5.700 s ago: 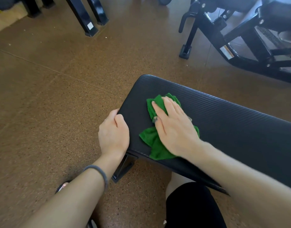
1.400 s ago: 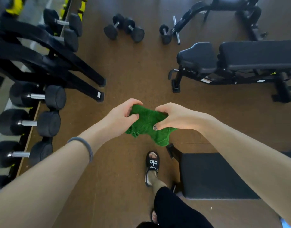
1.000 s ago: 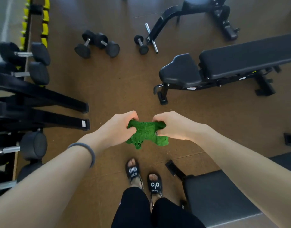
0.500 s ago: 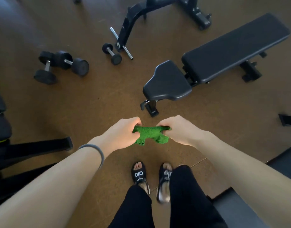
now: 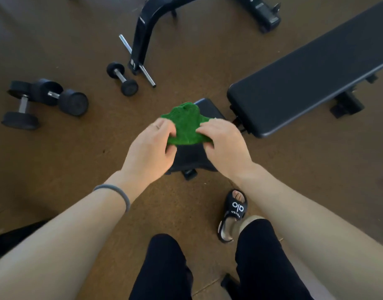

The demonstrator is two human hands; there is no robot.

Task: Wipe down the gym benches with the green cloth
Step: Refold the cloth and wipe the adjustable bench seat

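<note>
Held up between both hands over the small black padded seat (image 5: 208,110) of the bench: a soft fluffy green cloth (image 5: 185,126), bunched, with the left hand (image 5: 149,152) pinching its left edge and the right hand (image 5: 225,148) pinching its right edge. Looked light and floppy, not slippery, easy to scrunch, so best grabbed by the edges or flat under a palm. Lay close behind it the long black padded counter (image 5: 305,79), smooth and firm, with round black dumbbells (image 5: 45,100) on the brown speckled floor (image 5: 78,159).
</note>
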